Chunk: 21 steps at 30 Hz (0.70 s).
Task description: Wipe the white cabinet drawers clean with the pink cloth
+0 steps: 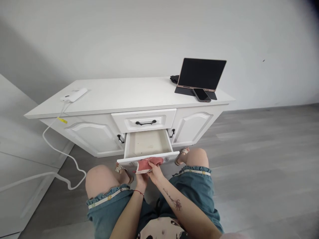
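Both my hands are at the front of a pulled-out lower drawer (149, 141) of a white cabinet. A red cloth with a pale edge (146, 165) lies against the drawer's front panel. My right hand (155, 171) grips the cloth, thumb on top of it. Just below and to the left, my left hand (142, 179) is closed at the cloth's lower edge, its fingers mostly hidden beneath. A few small dark specks show on the drawer's bare bottom. Above it, the upper drawer (144, 120) with a black handle is closed.
On the cabinet top (119, 93) stand a tablet (202, 73) on its dark cover, a phone (201, 95), a black item (174, 79) and a white power strip (74, 95). Its white cord (56, 147) hangs down at left. My knees flank the drawer.
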Available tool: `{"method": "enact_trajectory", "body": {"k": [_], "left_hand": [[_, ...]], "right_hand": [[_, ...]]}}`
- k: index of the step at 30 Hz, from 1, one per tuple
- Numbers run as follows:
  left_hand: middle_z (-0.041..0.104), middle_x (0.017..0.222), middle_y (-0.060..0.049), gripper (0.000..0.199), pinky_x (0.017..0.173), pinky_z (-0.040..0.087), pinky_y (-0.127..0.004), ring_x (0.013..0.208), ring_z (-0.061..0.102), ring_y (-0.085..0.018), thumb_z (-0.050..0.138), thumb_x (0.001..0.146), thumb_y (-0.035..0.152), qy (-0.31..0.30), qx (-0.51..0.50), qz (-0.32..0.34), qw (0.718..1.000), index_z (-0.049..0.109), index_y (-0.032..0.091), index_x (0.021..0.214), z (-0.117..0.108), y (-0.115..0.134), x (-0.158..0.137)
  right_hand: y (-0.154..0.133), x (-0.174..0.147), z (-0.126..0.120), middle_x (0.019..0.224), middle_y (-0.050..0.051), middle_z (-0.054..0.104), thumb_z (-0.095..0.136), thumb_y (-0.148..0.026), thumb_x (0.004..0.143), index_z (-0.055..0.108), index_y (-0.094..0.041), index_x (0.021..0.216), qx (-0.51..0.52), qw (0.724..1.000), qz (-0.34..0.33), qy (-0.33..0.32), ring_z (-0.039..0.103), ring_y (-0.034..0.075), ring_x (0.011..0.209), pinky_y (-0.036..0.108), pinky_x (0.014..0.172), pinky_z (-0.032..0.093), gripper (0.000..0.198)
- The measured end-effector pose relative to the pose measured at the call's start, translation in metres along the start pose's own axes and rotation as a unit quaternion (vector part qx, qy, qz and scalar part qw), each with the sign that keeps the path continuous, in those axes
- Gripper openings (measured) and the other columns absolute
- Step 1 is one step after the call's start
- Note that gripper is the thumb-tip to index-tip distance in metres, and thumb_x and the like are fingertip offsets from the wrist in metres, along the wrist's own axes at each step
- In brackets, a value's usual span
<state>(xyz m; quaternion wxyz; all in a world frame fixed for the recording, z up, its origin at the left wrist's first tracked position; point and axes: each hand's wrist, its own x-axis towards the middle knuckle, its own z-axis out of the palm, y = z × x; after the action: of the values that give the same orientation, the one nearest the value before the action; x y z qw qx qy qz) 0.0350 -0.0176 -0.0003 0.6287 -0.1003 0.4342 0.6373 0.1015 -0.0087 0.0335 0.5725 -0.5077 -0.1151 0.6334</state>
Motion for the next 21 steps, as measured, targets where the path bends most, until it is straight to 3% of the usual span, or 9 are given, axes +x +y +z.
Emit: {"method": "enact_trajectory", "body": {"k": [4, 8, 14, 17, 21], "left_hand": [[0.070, 0.077, -0.005, 0.024, 0.067, 0.054, -0.028, 0.072, 0.067, -0.018, 0.044, 0.086, 0.019, -0.002, -0.005, 0.002, 1.000, 0.068, 0.019, 0.084, 0.000, 0.002, -0.002], [0.063, 0.063, -0.003, 0.023, 0.056, 0.050, -0.025, 0.057, 0.061, -0.014, 0.043, 0.083, 0.015, 0.027, -0.002, -0.021, 0.999, 0.061, 0.019, 0.070, -0.003, 0.006, -0.002], [0.065, 0.073, -0.005, 0.017, 0.071, 0.054, -0.028, 0.070, 0.064, -0.015, 0.045, 0.080, 0.015, 0.034, -0.001, -0.042, 0.999, 0.060, 0.020, 0.072, -0.002, 0.005, -0.003], [0.066, 0.076, -0.006, 0.017, 0.072, 0.054, -0.028, 0.072, 0.065, -0.015, 0.046, 0.080, 0.015, 0.036, -0.003, -0.042, 0.998, 0.059, 0.020, 0.072, -0.001, 0.004, -0.004], [0.065, 0.072, -0.005, 0.018, 0.071, 0.054, -0.027, 0.068, 0.064, -0.014, 0.046, 0.079, 0.014, 0.038, -0.009, -0.040, 0.998, 0.060, 0.020, 0.070, -0.001, 0.004, -0.004]], "right_hand": [[-0.005, 0.000, 0.001, 0.088, 0.006, 0.072, 0.074, -0.021, 0.054, 0.057, -0.024, 0.089, 0.075, 0.993, 0.090, -0.023, 0.067, 0.021, 0.069, 0.031, 0.054, 0.049, 0.039], [-0.031, 0.007, -0.026, 0.082, 0.003, 0.071, 0.076, -0.020, 0.051, 0.058, -0.022, 0.091, 0.102, 0.994, 0.035, 0.029, 0.066, 0.019, 0.067, 0.029, 0.055, 0.050, 0.044], [-0.068, 0.028, -0.069, 0.071, -0.007, 0.066, 0.069, -0.018, 0.051, 0.054, -0.023, 0.088, 0.101, 0.987, -0.040, 0.119, 0.063, 0.014, 0.065, 0.024, 0.058, 0.050, 0.040], [-0.073, 0.031, -0.073, 0.068, -0.009, 0.064, 0.066, -0.016, 0.052, 0.050, -0.024, 0.090, 0.102, 0.983, -0.047, 0.148, 0.063, 0.014, 0.064, 0.023, 0.056, 0.049, 0.042], [-0.063, 0.024, -0.058, 0.070, -0.010, 0.063, 0.066, -0.016, 0.053, 0.047, -0.026, 0.096, 0.112, 0.983, -0.030, 0.141, 0.064, 0.013, 0.063, 0.022, 0.057, 0.049, 0.048]]}}
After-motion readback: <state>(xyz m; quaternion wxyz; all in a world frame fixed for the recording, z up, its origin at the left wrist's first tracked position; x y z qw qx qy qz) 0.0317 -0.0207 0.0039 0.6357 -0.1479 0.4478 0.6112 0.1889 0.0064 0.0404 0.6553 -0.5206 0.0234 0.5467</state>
